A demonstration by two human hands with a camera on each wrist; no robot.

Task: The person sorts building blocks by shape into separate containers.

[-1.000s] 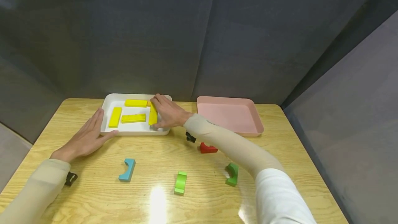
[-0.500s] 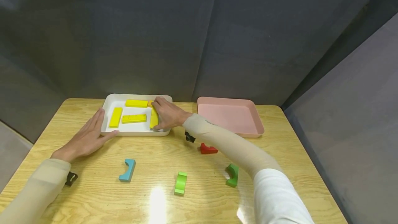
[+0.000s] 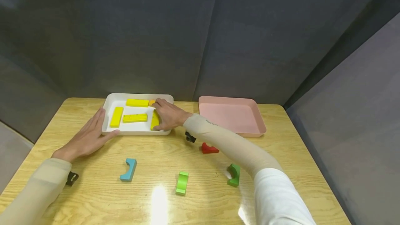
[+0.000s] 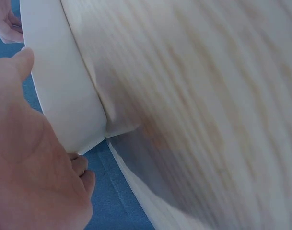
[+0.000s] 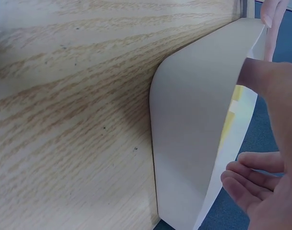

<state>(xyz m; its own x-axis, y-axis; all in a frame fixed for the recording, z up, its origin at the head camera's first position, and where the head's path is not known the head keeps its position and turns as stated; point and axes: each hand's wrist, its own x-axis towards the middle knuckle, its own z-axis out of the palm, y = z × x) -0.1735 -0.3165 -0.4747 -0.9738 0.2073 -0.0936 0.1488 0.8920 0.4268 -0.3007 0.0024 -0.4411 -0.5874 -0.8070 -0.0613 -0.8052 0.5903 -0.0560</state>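
In the head view a white tray holds several yellow rectangular blocks and a partly hidden orange piece. My right hand reaches over the tray's right side, thumb and fingers around the ends of a yellow block that the hand partly covers. In the right wrist view the thumb dips inside the tray wall; the other fingers are loosely bent. My left hand rests against the tray's left end, fingers straight along the rim and thumb at the front edge. Its palm also shows in the left wrist view.
A pink tray stands to the right of the white one. Nearer on the wooden table lie a blue arch block, a light green one, a dark green one and a red one, partly behind the right forearm.
The yellow block under my right hand has slid slightly toward the tray's near edge, uncovering more of the orange piece. My left hand stays at the tray's left end.
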